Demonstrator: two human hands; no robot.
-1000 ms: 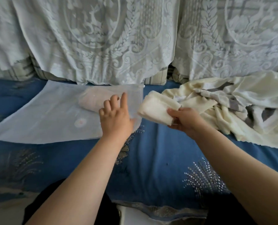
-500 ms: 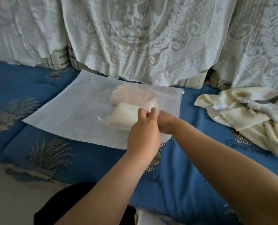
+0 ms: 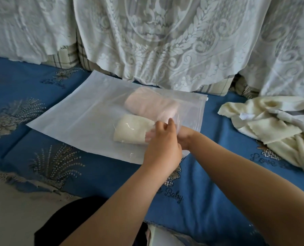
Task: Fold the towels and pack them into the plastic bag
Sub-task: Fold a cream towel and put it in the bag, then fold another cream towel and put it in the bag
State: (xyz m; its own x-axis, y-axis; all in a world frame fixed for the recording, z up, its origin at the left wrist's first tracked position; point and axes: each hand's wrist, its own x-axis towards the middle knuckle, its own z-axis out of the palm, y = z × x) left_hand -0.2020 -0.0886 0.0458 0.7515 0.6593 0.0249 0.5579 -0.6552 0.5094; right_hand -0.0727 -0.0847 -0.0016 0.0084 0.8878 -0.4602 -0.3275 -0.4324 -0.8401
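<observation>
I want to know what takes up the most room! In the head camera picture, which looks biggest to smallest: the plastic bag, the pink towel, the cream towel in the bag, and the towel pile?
1. plastic bag
2. towel pile, though the picture's edge cuts it off
3. pink towel and cream towel: they look alike, and the hands hide part of each, so I won't rank them.

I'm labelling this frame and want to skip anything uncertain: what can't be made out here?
- Right hand, head view: its fingers reach into the plastic bag, hidden by the left hand and frosted film; grip unclear.
- Cream towel and pink towel: only blurred shapes through the film; folds unreadable.
- Loose towel pile: cut off by the right edge; count unclear.
- Bag's zip: too small to read.
</observation>
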